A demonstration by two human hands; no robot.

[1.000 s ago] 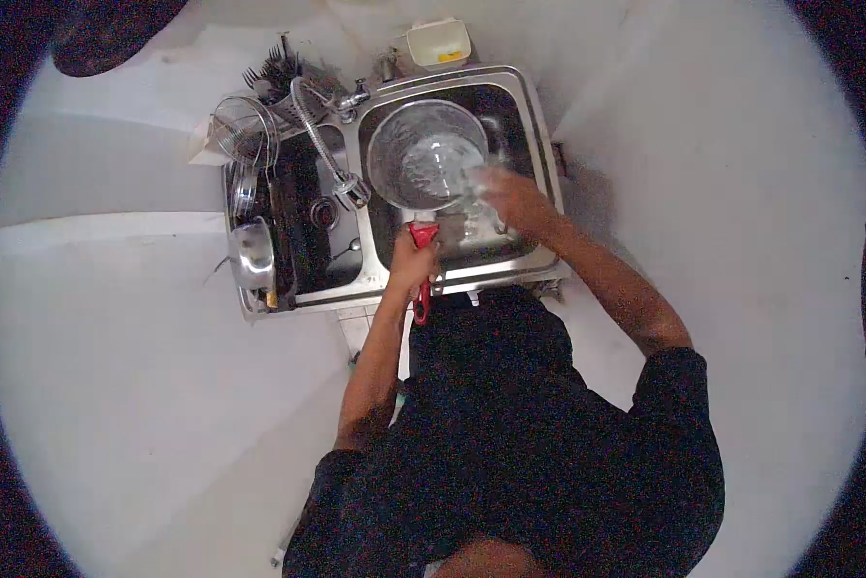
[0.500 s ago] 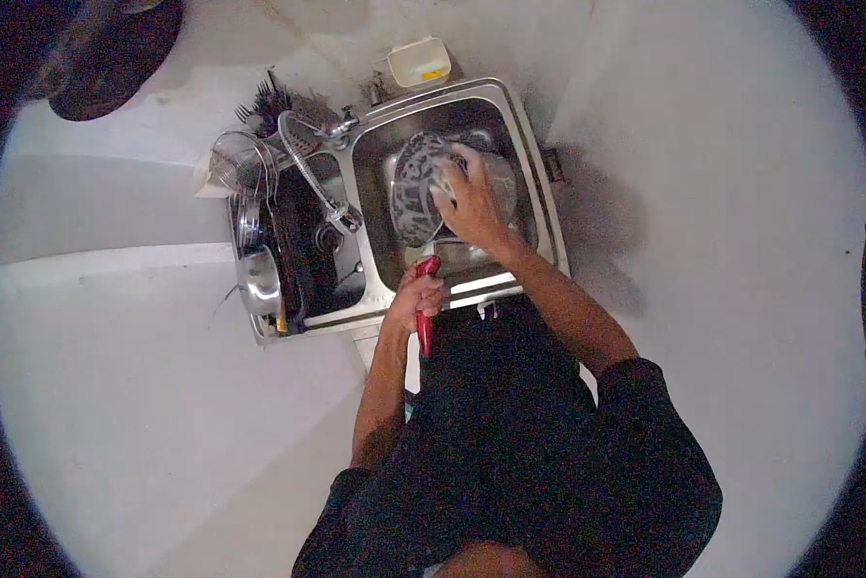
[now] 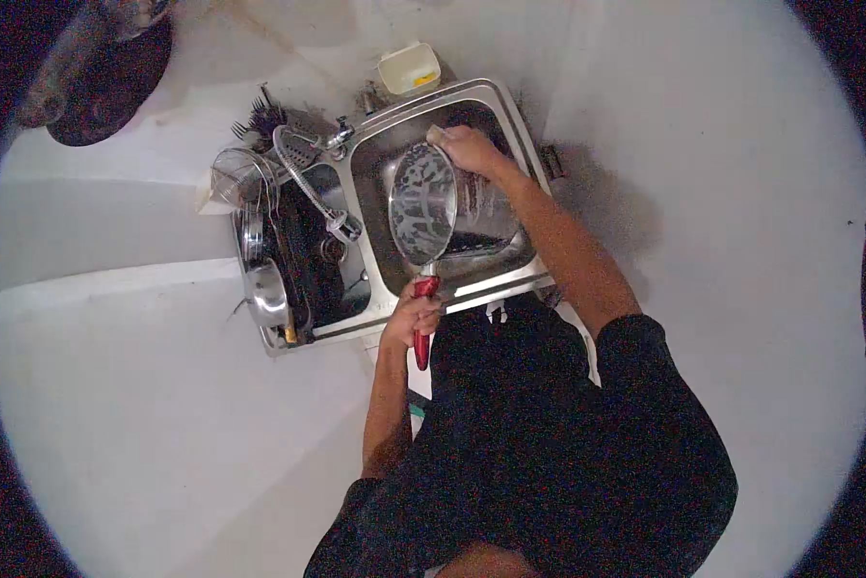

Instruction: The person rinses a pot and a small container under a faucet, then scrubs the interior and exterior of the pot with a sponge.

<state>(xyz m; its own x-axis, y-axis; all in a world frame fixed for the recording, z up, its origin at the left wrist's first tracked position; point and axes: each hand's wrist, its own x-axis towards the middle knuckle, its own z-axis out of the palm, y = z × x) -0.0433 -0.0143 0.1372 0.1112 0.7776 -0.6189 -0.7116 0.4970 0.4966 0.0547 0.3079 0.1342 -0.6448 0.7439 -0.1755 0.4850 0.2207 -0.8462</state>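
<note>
A pan (image 3: pixel 423 207) with a red handle is tilted over the right sink basin (image 3: pixel 380 246). White suds streak its dark round surface. My left hand (image 3: pixel 414 313) is closed around the red handle (image 3: pixel 421 349) at the sink's front edge. At the pan's far rim, my right hand (image 3: pixel 470 149) has its fingers bent and pressed together. Something pale shows at those fingertips, too small to name. Wet suds run down the basin wall beside the pan.
A flexible faucet (image 3: pixel 308 183) arches over the left basin. Left of it stand a wire strainer (image 3: pixel 240 175), a metal bowl (image 3: pixel 267 294) and a holder with forks (image 3: pixel 260 120). A cream tub (image 3: pixel 409 69) sits behind the sink; a dark pan (image 3: pixel 115 96) is at upper left.
My right hand has moved from the middle of the pan to its far rim. The pan has turned, showing more of its sudsy surface, and the handle has shifted slightly toward me.
</note>
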